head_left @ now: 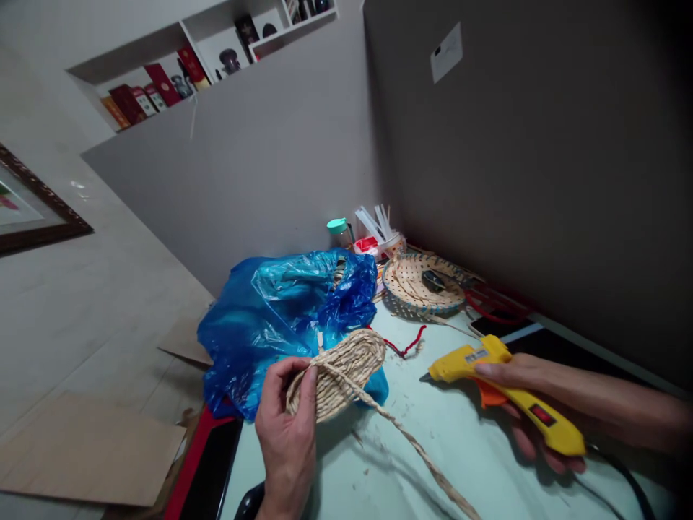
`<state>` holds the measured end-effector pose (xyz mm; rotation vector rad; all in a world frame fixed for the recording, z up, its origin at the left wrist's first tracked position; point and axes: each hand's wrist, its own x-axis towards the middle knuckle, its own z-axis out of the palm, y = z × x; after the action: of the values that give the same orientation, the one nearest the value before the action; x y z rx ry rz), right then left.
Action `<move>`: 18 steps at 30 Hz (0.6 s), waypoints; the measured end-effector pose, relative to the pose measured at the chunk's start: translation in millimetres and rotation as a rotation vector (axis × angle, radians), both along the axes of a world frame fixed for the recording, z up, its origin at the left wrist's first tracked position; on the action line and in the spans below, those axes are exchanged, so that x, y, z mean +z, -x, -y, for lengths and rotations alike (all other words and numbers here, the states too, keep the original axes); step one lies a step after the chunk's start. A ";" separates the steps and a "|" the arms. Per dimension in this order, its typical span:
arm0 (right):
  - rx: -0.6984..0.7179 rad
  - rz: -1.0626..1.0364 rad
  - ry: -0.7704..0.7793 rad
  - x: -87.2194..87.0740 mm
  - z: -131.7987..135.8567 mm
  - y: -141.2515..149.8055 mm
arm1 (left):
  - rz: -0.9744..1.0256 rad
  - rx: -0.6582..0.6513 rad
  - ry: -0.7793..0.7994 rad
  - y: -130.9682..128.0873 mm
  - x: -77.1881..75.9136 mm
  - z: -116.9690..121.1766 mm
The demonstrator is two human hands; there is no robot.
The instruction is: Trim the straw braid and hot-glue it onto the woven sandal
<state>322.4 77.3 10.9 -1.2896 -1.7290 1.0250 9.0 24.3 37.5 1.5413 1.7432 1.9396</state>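
Observation:
My left hand point(289, 426) pinches the near end of an oval coil of twisted straw rope point(346, 372) and holds it tilted above the table. Its rows lie side by side, and a loose tail of the rope point(416, 448) runs down to the lower right. In my right hand point(533, 404) is a yellow hot glue gun point(476, 361) with an orange trigger. Its dark nozzle points left towards the coil, apart from it. A black cord leaves the handle's rear end. Whether my fingers press the trigger is hard to see.
A blue plastic bag point(281, 303) lies behind the coil. Further back are a woven basket point(411, 285) with a dark object inside, a jar with a teal lid point(336, 227) and a tub of white sticks point(382, 235). Red cord point(403, 350) rests on the pale tabletop point(401, 477).

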 end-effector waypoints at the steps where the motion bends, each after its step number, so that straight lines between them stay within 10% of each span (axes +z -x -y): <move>1: 0.023 0.055 0.021 -4.1 0.4 -0.6 | 0.005 -0.004 0.001 -1.5 1.4 0.8; 9: -0.141 0.448 -0.248 -11.7 16.0 3.5 | 0.022 -0.017 0.005 -14.0 10.1 8.9; 15: 0.294 0.278 -0.646 11.1 55.1 71.4 | -0.021 -0.003 0.013 -17.1 9.6 13.6; 18: 0.291 0.279 -0.698 16.8 53.1 87.3 | -0.033 -0.006 0.030 -15.3 9.2 14.2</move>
<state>235.1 24.2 27.7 -0.7624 -2.2570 0.3152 24.2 10.1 46.7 1.5754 1.7707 1.8869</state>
